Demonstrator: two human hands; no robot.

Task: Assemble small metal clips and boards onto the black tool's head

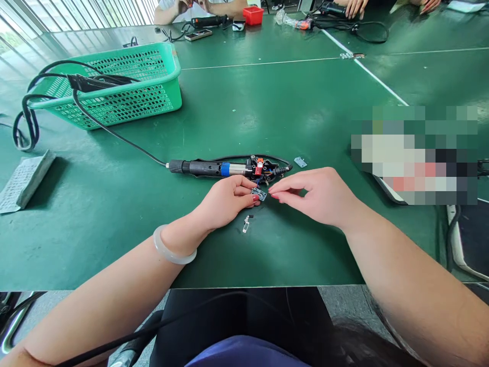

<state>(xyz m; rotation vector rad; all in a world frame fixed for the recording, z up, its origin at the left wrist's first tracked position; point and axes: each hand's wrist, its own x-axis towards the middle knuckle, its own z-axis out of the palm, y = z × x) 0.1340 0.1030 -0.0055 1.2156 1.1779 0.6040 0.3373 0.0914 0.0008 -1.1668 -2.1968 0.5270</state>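
Note:
My left hand pinches a small grey flat part with cut-outs between thumb and fingers. Close to its right edge is my right hand, thumb and index fingertips nearly together; whether anything tiny is between them I cannot make out. Just beyond both hands lies a slim black corded tool, its right end uncovered with wires and a red piece showing. A similar small grey part rests at the tool's right end. On the table below my left hand lies a small metal clip with a dark tip.
A green mesh basket with black cables stands back left; one cable runs to the tool. A paper-wrapped block lies at left. A blurred-out item is at right. Across the table are co-workers' hands, tools and a red bin.

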